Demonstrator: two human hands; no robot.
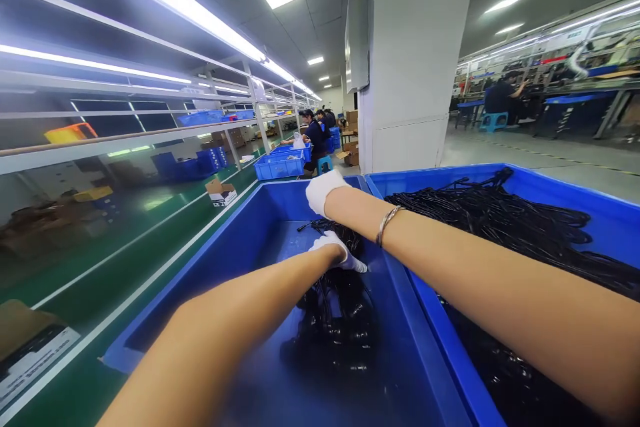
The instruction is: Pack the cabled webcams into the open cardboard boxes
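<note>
My left hand point(340, 250), in a white glove, reaches down into the near blue bin point(280, 213). Its fingers are closed around a bundle of black cables point(335, 327) lying on the bin's floor, with shiny parts at the near end. Just above and beyond it, my right hand point(323, 192), also gloved in white, hovers near the bin's far rim. That hand looks curled closed, and whatever its fingers may hold is hidden from view. A bracelet circles my right wrist.
Against the right side stands a second blue bin point(550, 180) heaped with black cables point(490, 213). A green conveyor point(190, 250) runs along the left, carrying an open carton point(221, 193). Ahead are a smaller blue crate point(280, 165), a seated person point(314, 137) and a white pillar point(410, 67).
</note>
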